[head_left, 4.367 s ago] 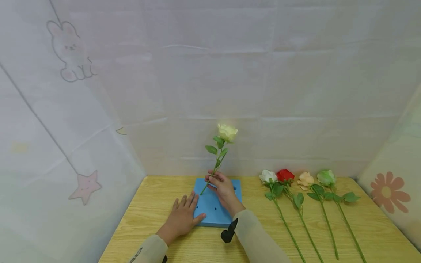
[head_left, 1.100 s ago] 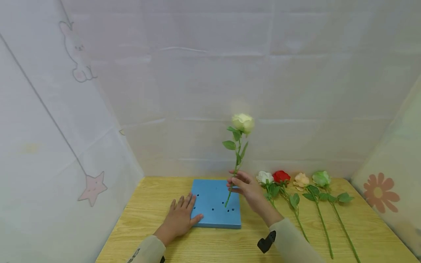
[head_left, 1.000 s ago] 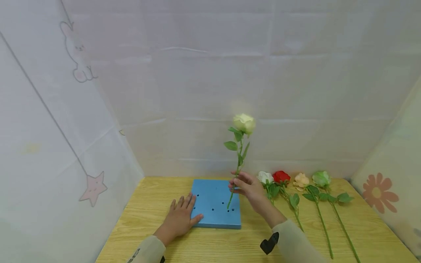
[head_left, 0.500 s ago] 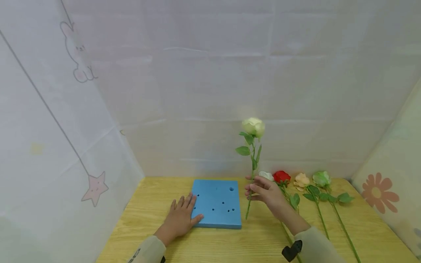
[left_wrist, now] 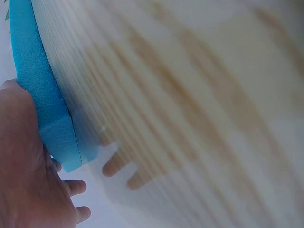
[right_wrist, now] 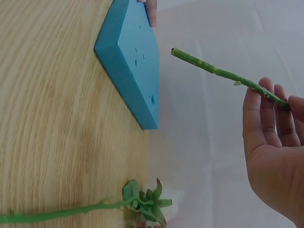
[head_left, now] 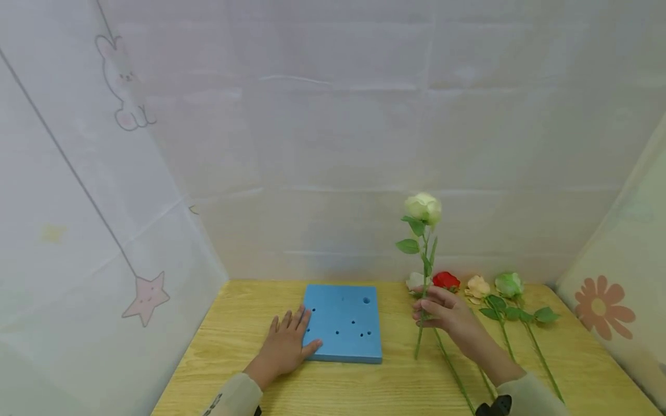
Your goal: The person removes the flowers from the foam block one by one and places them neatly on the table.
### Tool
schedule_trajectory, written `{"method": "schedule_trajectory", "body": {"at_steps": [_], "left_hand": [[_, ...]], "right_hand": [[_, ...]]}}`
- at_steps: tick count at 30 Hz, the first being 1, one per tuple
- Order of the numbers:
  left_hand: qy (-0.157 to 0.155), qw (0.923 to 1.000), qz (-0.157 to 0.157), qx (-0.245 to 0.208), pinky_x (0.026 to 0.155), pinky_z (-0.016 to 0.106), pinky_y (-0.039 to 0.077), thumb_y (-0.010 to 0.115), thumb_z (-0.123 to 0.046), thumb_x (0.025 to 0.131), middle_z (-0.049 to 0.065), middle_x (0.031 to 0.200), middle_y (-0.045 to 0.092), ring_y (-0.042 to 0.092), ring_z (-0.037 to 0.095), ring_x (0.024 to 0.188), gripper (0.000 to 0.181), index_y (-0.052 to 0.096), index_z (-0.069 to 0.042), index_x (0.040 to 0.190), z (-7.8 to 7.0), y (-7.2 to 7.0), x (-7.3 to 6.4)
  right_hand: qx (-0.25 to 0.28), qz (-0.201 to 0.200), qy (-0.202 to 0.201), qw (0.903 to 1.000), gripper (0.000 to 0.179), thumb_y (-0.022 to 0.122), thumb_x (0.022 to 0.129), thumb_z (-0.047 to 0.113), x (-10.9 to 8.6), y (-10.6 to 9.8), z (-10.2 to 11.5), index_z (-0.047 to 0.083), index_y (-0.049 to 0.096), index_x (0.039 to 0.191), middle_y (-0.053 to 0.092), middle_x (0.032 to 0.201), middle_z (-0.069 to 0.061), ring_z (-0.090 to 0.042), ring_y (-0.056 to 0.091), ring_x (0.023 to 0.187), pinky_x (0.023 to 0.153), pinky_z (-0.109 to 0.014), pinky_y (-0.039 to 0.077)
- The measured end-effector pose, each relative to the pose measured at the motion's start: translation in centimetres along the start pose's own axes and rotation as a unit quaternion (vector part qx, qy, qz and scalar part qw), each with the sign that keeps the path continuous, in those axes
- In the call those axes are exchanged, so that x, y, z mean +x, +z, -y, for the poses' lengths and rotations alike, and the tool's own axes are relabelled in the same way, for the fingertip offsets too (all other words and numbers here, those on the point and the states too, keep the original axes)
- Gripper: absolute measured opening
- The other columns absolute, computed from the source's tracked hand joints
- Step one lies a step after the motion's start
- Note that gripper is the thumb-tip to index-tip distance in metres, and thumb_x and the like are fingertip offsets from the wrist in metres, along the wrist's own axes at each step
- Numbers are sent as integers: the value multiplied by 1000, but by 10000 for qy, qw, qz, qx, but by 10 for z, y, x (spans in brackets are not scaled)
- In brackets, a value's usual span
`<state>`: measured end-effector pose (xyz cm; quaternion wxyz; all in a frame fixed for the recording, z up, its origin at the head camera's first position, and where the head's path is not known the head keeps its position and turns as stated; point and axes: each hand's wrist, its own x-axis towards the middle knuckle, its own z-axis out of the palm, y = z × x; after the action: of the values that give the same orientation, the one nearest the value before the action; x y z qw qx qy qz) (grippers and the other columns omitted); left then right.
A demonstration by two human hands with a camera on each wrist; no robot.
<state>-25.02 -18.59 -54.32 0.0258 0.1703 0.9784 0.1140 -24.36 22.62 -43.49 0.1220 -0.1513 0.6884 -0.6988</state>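
Note:
My right hand (head_left: 450, 318) pinches the stem of a pale yellow artificial rose (head_left: 424, 209) between thumb and fingers. The rose stands nearly upright, right of the blue foam block, its bloom above the hand. In the right wrist view the bare lower end of the green stem (right_wrist: 213, 70) points away from the fingers in the air. My left hand (head_left: 285, 346) lies with fingers spread on the left edge of the blue foam block (head_left: 340, 309), which has several small holes in its top. In the left wrist view that hand (left_wrist: 28, 161) rests against the block's side.
Right of the block on the wooden table (head_left: 260, 398) lie a white rose (head_left: 416, 281), a red rose (head_left: 446, 281), a peach rose (head_left: 477, 288) and a green-white rose (head_left: 509, 284), stems toward me. A pale printed cloth (head_left: 333, 144) hangs behind and at the sides.
My right hand has carried the pale yellow rose rightward from over the blue foam block to beside the white rose. My left hand stays on the block.

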Motion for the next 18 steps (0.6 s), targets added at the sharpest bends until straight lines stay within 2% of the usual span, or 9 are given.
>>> {"method": "schedule_trajectory", "body": {"at_steps": [9, 14, 18], "left_hand": [[-32, 10000, 56, 14, 116, 71, 14, 32, -75, 98, 11, 169, 16, 21, 45, 151, 90, 21, -14, 164, -5, -1, 1], [-79, 9999, 138, 20, 116, 71, 14, 31, -76, 97, 10, 169, 15, 21, 45, 151, 91, 20, -15, 164, -5, -3, 0], [-122, 9997, 182, 51, 117, 70, 14, 30, -77, 97, 8, 170, 14, 21, 44, 152, 92, 18, -17, 164, -2, -1, 0]], "right_hand": [[-200, -22, 8, 9998, 40, 57, 106, 23, -19, -25, 2, 6, 53, 142, 71, 108, -3, -23, 71, 97, 87, -45, 59], [-285, 48, 137, 9995, 36, 55, 107, 21, -33, -41, 1, 10, 54, 141, 71, 110, -3, -21, 71, 98, 87, -46, 59], [-360, -34, 301, 9989, 40, 54, 107, 21, -45, -59, 1, 9, 52, 145, 70, 114, 0, -21, 71, 101, 89, -44, 59]]}}
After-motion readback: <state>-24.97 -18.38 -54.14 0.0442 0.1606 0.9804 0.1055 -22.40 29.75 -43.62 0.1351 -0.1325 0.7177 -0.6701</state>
